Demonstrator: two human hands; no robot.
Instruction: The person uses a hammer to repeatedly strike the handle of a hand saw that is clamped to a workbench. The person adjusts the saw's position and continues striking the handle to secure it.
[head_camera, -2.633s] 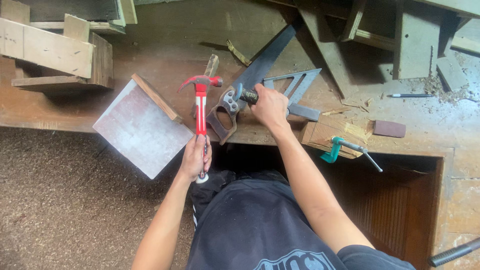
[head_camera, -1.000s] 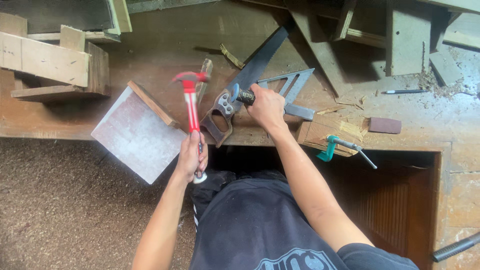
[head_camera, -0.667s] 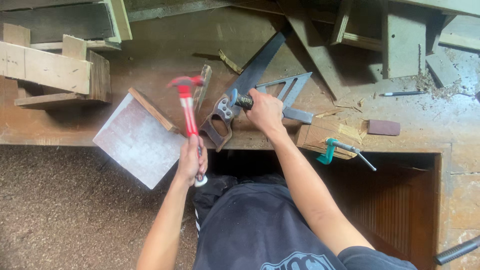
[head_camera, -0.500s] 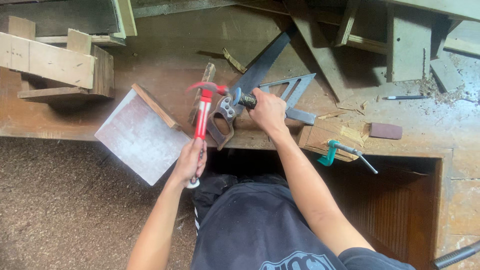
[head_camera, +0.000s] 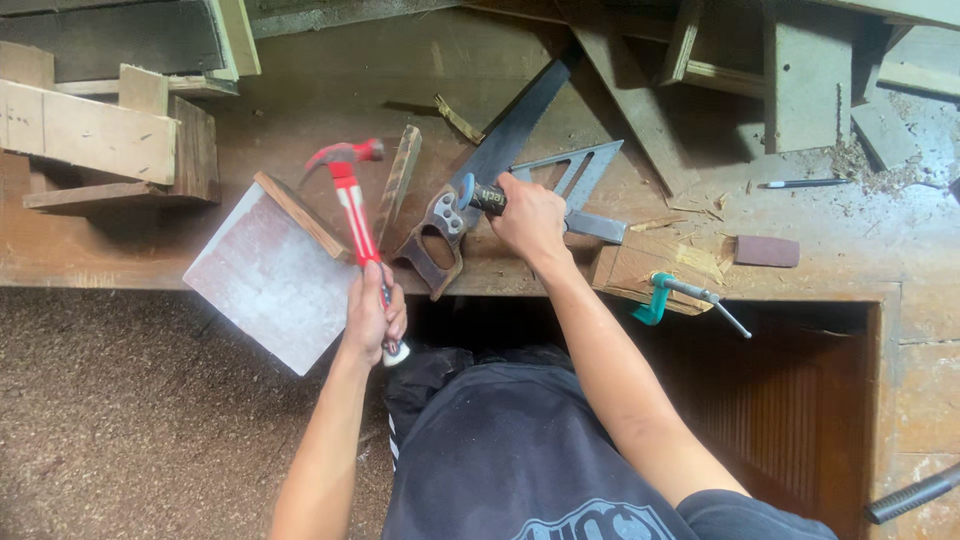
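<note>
We keep the right hand (head_camera: 525, 212) clamped on the chisel (head_camera: 484, 197), steady, while the left hand (head_camera: 372, 312), fisted around the hammer (head_camera: 350, 200), strikes squarely.

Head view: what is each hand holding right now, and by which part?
The left hand holds the red hammer low on its handle, head raised. The right hand has its grip around the dark handle of a chisel-like tool; its working end is hidden.

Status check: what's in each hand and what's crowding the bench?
Left hand grips red hammer, raised. Right hand holds blue-capped tool by handsaw. Square board, metal square close by.
</note>
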